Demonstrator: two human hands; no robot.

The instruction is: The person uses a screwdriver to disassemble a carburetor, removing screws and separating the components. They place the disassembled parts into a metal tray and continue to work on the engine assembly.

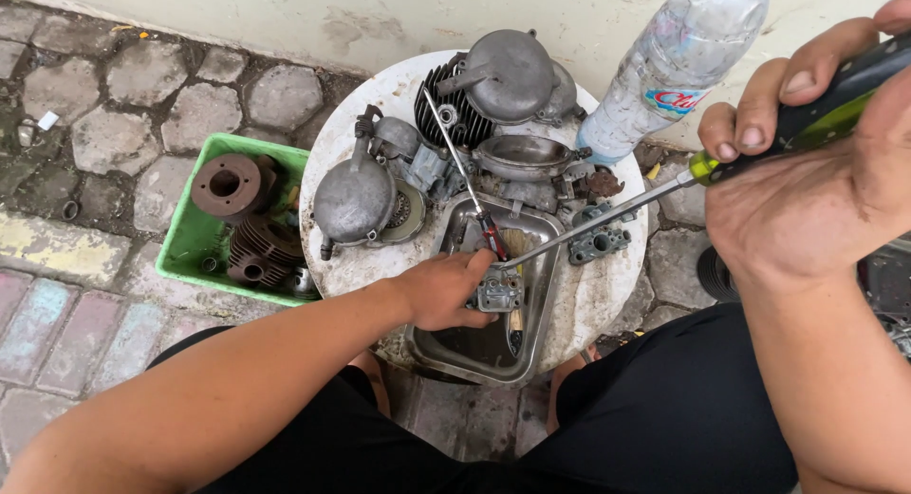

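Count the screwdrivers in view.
2. One long screwdriver is held in the right hand, tip at the small metal part under the left hand. A red-handled screwdriver lies across the engine parts. Others may be hidden.

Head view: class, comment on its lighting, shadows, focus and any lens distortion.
Head view: soft, even daylight with only faint shadows; mild sheen on the metal tray and plastic bottle; the right hand looms large and slightly soft near the lens; the left hand is sharp.

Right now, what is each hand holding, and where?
Right hand grips the screwdriver by its handle; left hand holds the small metal part by its side.
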